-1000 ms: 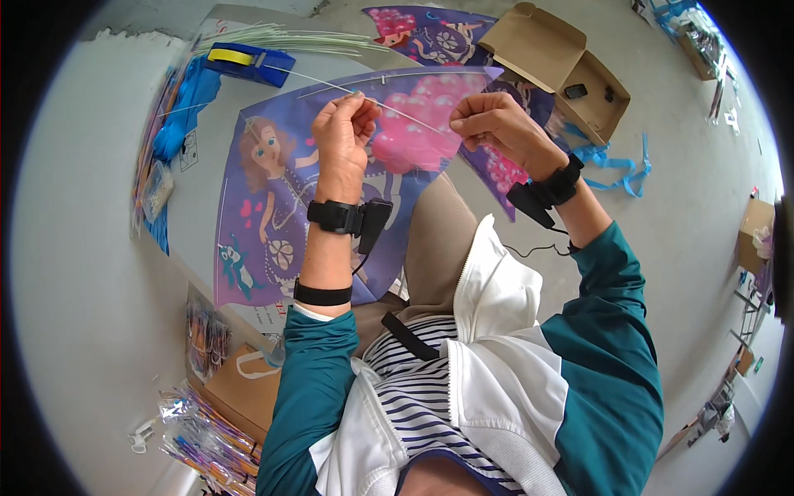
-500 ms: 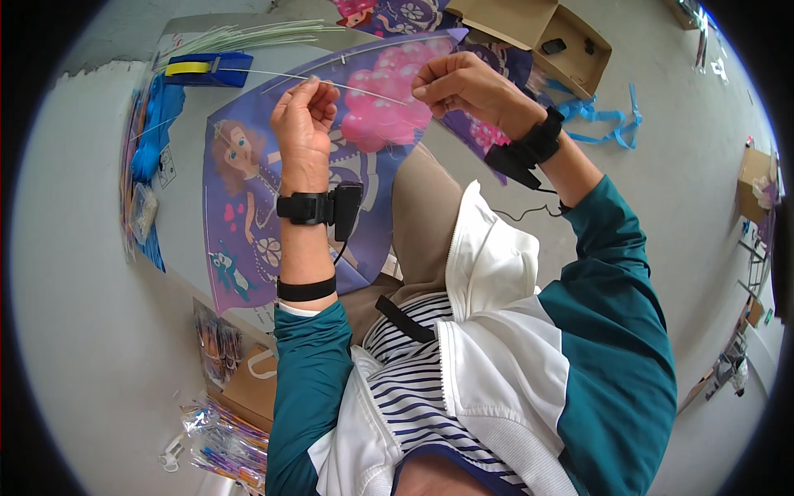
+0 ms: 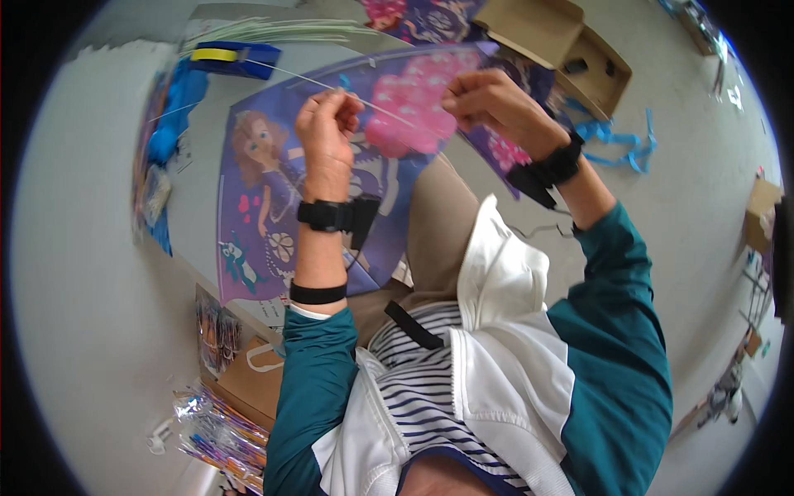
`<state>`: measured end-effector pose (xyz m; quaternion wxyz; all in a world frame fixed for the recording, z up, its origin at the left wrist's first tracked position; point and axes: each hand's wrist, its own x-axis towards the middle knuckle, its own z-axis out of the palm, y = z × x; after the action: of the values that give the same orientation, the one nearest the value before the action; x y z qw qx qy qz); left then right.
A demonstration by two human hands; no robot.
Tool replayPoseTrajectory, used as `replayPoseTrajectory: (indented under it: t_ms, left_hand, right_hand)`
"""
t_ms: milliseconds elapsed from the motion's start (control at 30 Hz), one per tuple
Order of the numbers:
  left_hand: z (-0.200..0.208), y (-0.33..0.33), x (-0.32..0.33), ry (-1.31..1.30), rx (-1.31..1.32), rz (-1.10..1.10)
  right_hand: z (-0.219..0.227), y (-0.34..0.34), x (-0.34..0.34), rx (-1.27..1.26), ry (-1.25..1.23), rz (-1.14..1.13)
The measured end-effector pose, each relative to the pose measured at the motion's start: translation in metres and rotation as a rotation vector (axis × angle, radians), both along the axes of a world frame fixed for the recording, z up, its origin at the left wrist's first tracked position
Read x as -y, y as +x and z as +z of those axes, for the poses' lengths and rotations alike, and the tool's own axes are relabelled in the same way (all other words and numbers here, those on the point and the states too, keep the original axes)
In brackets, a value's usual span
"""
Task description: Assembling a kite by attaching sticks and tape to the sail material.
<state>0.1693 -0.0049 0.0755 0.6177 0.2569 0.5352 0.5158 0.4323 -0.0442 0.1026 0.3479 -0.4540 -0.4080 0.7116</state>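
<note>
My left hand is closed in a pinch on a thin white rod, which slants across between the tape dispenser and the pink balloon print. A small blue bit shows at its fingertips. Fingers and thumb pressed together, my right hand hovers above the rod's right-hand stretch; whatever it pinches is too small to make out. Under both hands spreads a purple kite-like printed sheet with a cartoon figure and pink balloons, lying partly over my leg. The blue tape dispenser with a yellow roll stands beyond my left hand.
White rods lie in a bundle along the board's far edge. Blue ribbon and a clear bag sit at the left. An open cardboard box and blue strips are at far right. Wrapped packs lie lower left.
The whole view has shifted, so the sheet and both hands appear further right and lower. A blue bit now shows by my left fingertips. Both hands keep their pinched shape.
</note>
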Motion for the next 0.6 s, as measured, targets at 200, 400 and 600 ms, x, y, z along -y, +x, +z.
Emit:
replayPoseTrajectory:
  t_ms: [200,400,600]
  left_hand:
    - [-0.019,-0.019,-0.002,-0.016,-0.056,0.117]
    - [-0.023,-0.079,-0.080,0.183,0.009,0.300]
    - [-0.014,-0.098,-0.134,0.170,0.084,0.353]
  right_hand:
    - [0.003,0.009,-0.001,-0.021,-0.081,-0.038]
    - [0.023,0.001,-0.005,-0.075,-0.056,-0.012]
    - [0.028,0.000,-0.004,-0.091,-0.026,-0.030]
